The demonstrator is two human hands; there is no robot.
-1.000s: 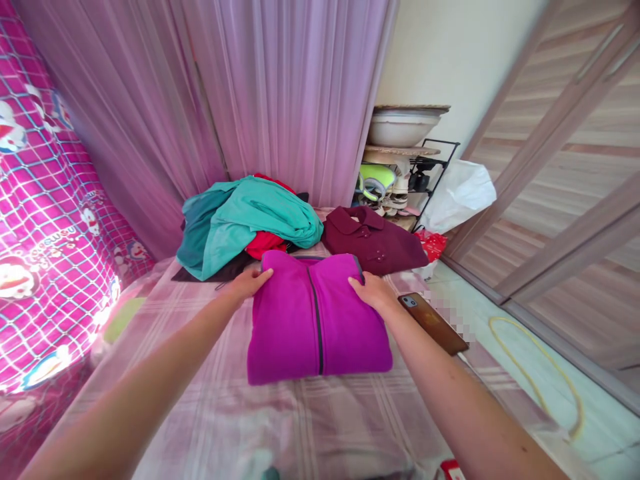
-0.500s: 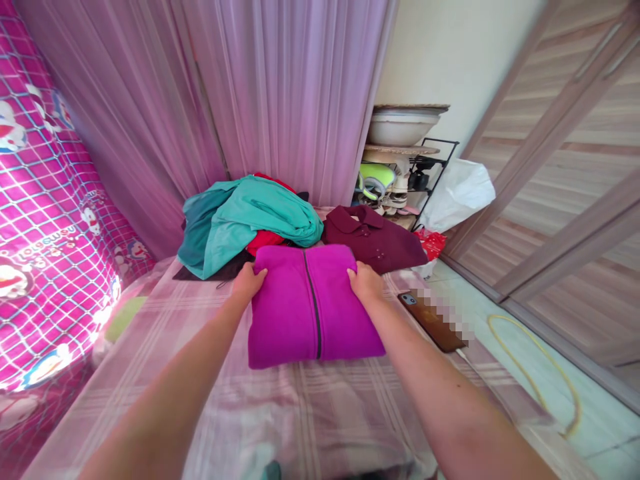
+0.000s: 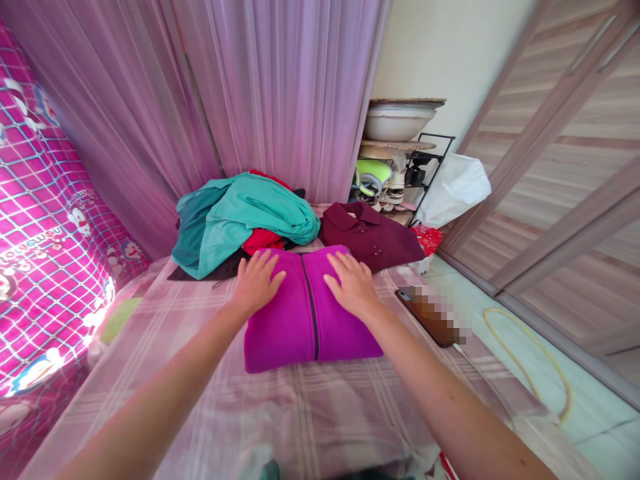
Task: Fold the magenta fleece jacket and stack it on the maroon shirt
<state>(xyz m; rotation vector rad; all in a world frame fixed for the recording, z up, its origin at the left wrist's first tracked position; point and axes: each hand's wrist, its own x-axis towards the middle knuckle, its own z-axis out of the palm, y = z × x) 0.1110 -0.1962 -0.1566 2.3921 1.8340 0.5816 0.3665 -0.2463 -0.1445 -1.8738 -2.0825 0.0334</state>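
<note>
A folded purple jacket with a dark zip down its middle lies on the plaid bedsheet in front of me. My left hand rests on its upper left part, palm down with the fingers spread. On the upper right part lies my right hand, also flat with fingers apart. Just behind the jacket is a heap of teal clothing with red and black cloth under it. A folded maroon collared shirt sits behind and to the right.
A phone with a white cable lies right of the jacket. Beyond the bed's right edge are a yellow hose-like loop on the tiles, a white bag, a shoe rack and a wooden wardrobe. Purple curtains hang behind.
Both hands have let go of the jacket's upper side edges and moved inward onto its top, fingers now spread flat. The jacket stays in about the same place.
</note>
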